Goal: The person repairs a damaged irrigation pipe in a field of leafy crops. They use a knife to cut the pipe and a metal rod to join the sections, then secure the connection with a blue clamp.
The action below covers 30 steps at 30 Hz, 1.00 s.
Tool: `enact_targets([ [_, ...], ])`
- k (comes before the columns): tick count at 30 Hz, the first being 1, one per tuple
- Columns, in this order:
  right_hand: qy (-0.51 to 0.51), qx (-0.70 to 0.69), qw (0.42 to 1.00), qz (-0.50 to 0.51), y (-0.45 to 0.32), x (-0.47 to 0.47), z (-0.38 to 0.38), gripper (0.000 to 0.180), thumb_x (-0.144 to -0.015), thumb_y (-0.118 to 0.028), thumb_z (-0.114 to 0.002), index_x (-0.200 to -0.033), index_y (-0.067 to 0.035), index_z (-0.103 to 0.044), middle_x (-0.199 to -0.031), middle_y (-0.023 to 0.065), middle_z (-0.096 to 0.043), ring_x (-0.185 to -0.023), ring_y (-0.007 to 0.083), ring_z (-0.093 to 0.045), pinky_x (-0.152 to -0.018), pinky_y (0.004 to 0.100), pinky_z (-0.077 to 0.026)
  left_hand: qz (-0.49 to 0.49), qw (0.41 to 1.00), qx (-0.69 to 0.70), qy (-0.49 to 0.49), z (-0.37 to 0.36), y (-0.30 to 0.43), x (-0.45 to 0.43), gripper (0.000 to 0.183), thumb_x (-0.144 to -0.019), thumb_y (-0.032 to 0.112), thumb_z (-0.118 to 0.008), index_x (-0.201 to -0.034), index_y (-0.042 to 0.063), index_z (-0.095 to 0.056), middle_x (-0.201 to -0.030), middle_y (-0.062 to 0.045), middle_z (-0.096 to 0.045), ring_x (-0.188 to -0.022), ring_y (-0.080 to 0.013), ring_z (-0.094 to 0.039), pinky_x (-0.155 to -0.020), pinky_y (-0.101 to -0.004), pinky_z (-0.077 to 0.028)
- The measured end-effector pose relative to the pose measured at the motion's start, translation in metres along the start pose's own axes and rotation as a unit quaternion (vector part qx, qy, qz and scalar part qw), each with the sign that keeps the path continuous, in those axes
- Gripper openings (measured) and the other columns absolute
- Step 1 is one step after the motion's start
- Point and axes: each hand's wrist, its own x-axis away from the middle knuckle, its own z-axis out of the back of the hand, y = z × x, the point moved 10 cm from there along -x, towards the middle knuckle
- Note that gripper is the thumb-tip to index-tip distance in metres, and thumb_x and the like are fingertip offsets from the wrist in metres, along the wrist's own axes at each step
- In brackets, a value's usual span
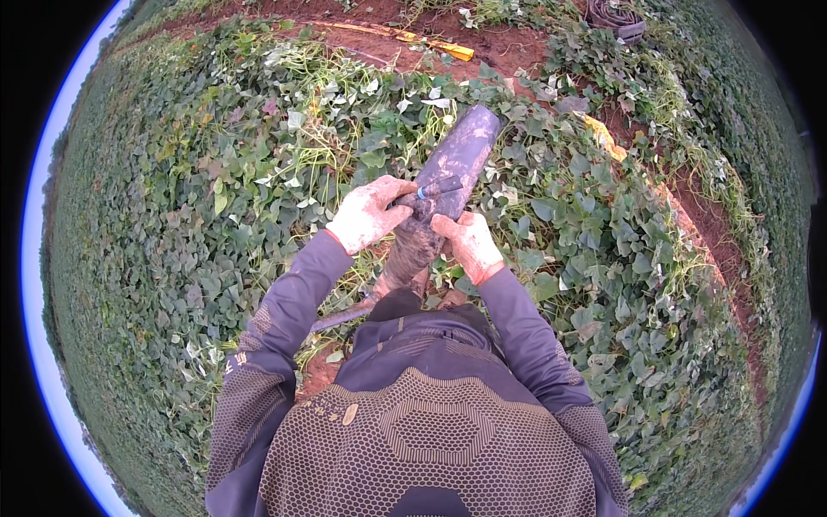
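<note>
Both of my hands wear light knitted gloves stained with soil. My left hand [373, 213] pinches a small black fitting [441, 187] with a blue ring, at the side of a thick, muddy dark tube [466, 145]. On the tube's other side, my right hand [470, 242] has its thumb against the tube's lower part; its other fingers are partly hidden. A soil-covered, wrinkled sleeve-like length [411, 255] runs from the tube down toward my legs. What lies under the left fingers is hidden.
Leafy vines [258, 168] cover the ground all around. Yellow strips [452, 50] lie on bare reddish soil [510, 48] ahead, and another yellow piece [606, 139] lies to the right. A coiled dark flat hose [617, 19] rests at the top right. A thin pipe [339, 316] passes beside my legs.
</note>
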Motion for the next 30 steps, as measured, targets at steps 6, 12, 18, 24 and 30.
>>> enact_targets([
  [6,0.000,-0.031,1.000,0.000,-0.004,0.004,-0.005,0.031,-0.089,-0.016,-0.078,-0.104,0.010,-0.074,-0.095,0.0099,-0.075,-0.083,0.0169,-0.068,-0.078,0.0352,-0.054,0.005,0.998,-0.055,0.036,0.000,0.009,0.007,0.053,-0.089,0.021,-0.072,-0.141,0.009,-0.064,-0.131,-0.016,-0.068,-0.124,-0.0357,-0.065,-0.106,-0.0461,-0.051],
  [12,-0.030,-0.030,0.999,-0.001,0.005,-0.003,-0.010,0.030,-0.089,-0.014,-0.078,-0.108,0.009,-0.074,-0.099,0.0095,-0.076,-0.087,0.0172,-0.069,-0.082,0.0350,-0.055,-0.114,0.988,-0.090,0.044,0.006,0.032,0.006,0.052,-0.083,0.016,-0.076,-0.133,0.008,-0.066,-0.123,-0.017,-0.068,-0.121,-0.0400,-0.062,-0.104,-0.0490,-0.051],
  [18,-0.091,-0.101,0.990,-0.033,-0.003,0.009,-0.021,0.035,-0.090,-0.011,-0.076,-0.119,0.007,-0.071,-0.109,0.0079,-0.075,-0.093,0.0167,-0.070,-0.088,0.0351,-0.057,-0.109,0.992,-0.065,-0.015,-0.005,0.013,0.002,0.043,-0.080,0.021,-0.079,-0.121,0.009,-0.071,-0.113,-0.016,-0.068,-0.113,-0.0389,-0.062,-0.100,-0.0492,-0.050],
  [24,-0.134,-0.100,0.985,-0.039,0.001,0.012,-0.025,0.038,-0.092,-0.008,-0.073,-0.128,0.004,-0.069,-0.116,0.0061,-0.074,-0.101,0.0168,-0.070,-0.094,0.0348,-0.056,-0.092,0.993,-0.076,-0.025,-0.010,0.013,0.009,0.039,-0.081,0.030,-0.079,-0.114,0.009,-0.073,-0.111,-0.015,-0.068,-0.113,-0.0383,-0.061,-0.100,-0.0492,-0.049],
  [30,-0.130,-0.107,0.985,-0.026,-0.006,0.021,-0.023,0.039,-0.092,-0.010,-0.074,-0.129,0.003,-0.069,-0.117,0.0060,-0.074,-0.103,0.0159,-0.069,-0.095,0.0345,-0.056,-0.128,0.989,-0.067,0.012,-0.007,0.033,0.010,0.035,-0.077,0.024,-0.081,-0.106,0.006,-0.073,-0.099,-0.017,-0.066,-0.102,-0.0409,-0.063,-0.092,-0.0499,-0.050],
])
